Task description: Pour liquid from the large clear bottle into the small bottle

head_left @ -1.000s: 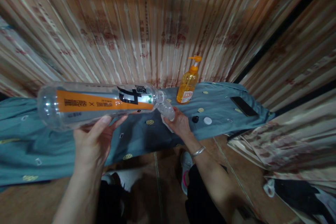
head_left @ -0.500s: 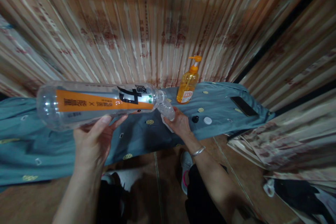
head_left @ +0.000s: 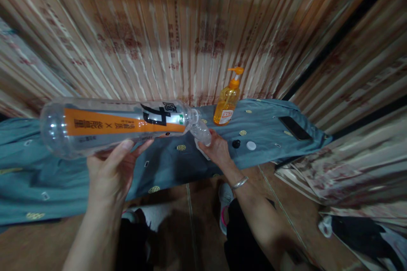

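My left hand [head_left: 116, 165] is closed around the underside of a big clear plastic bottle [head_left: 104, 146] with an orange label. The bottle lies almost level in the air, its mouth pointing right. At that mouth is the upper end of a small clear plastic bottle [head_left: 201, 131], which slants down to the right. My right hand [head_left: 216, 146] is wrapped round its lower end, so part of it is hidden. Whether liquid passes between them I cannot tell. A white object [head_left: 202, 151] shows just under my right hand, mostly covered.
An orange pump bottle [head_left: 226, 103] stands on the blue-green cloth [head_left: 178, 169] near the curtain [head_left: 152, 42]. Right of my right hand lie a small black cap [head_left: 236, 144] and a white round lid [head_left: 251, 145]. A dark phone [head_left: 294, 128] rests farther right.
The big bottle and my left hand have shifted very slightly left. Both hands keep their hold, and the two bottle mouths remain together.
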`<state>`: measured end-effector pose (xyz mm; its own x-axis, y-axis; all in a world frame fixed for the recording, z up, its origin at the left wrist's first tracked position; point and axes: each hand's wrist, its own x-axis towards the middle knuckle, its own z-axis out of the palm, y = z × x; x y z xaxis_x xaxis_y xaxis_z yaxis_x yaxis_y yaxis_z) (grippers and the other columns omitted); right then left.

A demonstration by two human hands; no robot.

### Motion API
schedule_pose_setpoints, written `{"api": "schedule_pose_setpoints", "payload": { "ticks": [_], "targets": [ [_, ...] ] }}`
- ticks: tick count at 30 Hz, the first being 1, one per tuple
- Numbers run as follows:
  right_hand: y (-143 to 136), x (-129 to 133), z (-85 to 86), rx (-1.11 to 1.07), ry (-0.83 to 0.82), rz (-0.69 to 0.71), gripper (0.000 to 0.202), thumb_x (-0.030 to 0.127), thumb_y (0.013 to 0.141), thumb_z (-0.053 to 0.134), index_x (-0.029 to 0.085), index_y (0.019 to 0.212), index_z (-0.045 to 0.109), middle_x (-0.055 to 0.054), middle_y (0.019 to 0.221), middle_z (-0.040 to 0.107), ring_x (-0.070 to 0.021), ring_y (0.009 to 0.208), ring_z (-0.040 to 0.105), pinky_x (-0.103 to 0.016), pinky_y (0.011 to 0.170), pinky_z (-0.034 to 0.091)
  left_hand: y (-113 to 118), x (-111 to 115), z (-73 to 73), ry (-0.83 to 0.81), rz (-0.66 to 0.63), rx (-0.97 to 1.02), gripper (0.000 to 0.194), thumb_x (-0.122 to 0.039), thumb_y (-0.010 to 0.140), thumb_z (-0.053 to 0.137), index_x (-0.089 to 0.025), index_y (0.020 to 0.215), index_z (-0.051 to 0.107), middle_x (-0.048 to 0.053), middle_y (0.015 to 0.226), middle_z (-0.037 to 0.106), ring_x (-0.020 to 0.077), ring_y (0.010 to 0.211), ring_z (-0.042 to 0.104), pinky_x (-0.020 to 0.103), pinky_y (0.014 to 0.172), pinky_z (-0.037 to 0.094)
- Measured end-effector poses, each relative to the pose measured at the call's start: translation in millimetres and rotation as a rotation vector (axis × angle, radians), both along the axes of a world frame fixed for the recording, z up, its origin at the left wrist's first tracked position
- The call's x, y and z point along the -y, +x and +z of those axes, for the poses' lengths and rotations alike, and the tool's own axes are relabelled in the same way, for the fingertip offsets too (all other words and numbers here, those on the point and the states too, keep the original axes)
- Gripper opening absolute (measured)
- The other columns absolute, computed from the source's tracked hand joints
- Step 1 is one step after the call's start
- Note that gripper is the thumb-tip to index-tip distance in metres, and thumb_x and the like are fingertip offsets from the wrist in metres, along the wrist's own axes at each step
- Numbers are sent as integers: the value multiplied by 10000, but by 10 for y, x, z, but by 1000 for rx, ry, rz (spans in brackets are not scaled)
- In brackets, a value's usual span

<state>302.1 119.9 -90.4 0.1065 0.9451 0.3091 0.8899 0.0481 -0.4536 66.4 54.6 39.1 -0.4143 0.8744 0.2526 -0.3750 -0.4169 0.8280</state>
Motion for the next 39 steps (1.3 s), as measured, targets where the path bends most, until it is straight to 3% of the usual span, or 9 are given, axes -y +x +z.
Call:
{"api": "schedule_pose_setpoints", "payload": {
  "ticks": [13,21,31,39],
  "targets": [
    [-6,13,45,-4,-27,1,558,377,889,785,146,1366,609,-166,1202,804,-275,1098,777,-359,960,582,0,0,18,-2,-3,-15,566,-333,449,1099,-347,940,819,-62,772,805,184,762,778,376,710,742],
    [-17,10,48,39,10,-7,534,370,887,784,135,1343,637,-153,1168,818,-278,1057,798,-339,933,600,-28,-2,5,6,-6,-6,466,-331,441,1103,-294,773,778,-91,678,755,109,633,692,379,698,746],
    [-17,10,83,32,-32,-8,538,403,889,789,135,1326,626,-145,1164,819,-273,1065,792,-323,924,585,-47,-31,-25,-2,-4,-18,578,-338,442,1101,-328,943,814,-72,785,809,152,733,764,397,720,747],
    [-22,20,100,30,-44,-11,527,394,893,784,126,1320,629,-157,1150,819,-284,1067,796,-338,929,592,-48,-22,-16,9,-8,-36,559,-358,460,1094,-331,943,815,-48,875,835,162,730,766,387,728,746]
  ]
}}
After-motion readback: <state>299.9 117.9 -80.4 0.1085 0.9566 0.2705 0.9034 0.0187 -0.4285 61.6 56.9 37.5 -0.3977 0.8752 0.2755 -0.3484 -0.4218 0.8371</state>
